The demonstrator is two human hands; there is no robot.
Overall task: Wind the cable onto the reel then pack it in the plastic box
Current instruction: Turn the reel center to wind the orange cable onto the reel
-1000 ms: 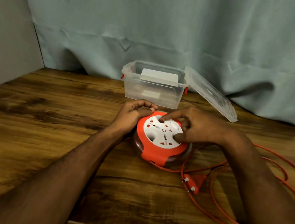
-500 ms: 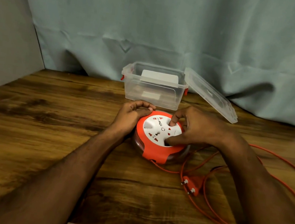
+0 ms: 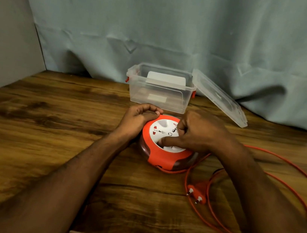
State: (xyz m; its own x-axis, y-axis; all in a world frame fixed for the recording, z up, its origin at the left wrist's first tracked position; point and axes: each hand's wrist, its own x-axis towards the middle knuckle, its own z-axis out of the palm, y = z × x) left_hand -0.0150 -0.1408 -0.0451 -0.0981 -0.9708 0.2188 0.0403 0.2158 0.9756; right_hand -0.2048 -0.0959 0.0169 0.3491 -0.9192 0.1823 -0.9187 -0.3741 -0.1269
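An orange cable reel (image 3: 165,155) with a white socket face lies flat on the wooden table (image 3: 49,121). My left hand (image 3: 138,118) grips its left rim, fingers curled over the edge. My right hand (image 3: 195,134) rests on the white face, thumb and a finger pressed into its recesses. The orange cable (image 3: 298,176) runs loose in loops over the table to the right, and its two-pin plug (image 3: 197,191) lies just right of the reel. The clear plastic box (image 3: 160,89) stands open behind the reel.
The box's clear lid (image 3: 220,98) leans against its right side. A white card (image 3: 165,78) stands inside the box. A pale blue curtain (image 3: 180,31) hangs behind the table and a grey wall (image 3: 6,36) closes the left side.
My right hand has turned on the white face, rotating it. The loose cable loops and the plug have shifted slightly toward the reel. My left hand has kept its hold.
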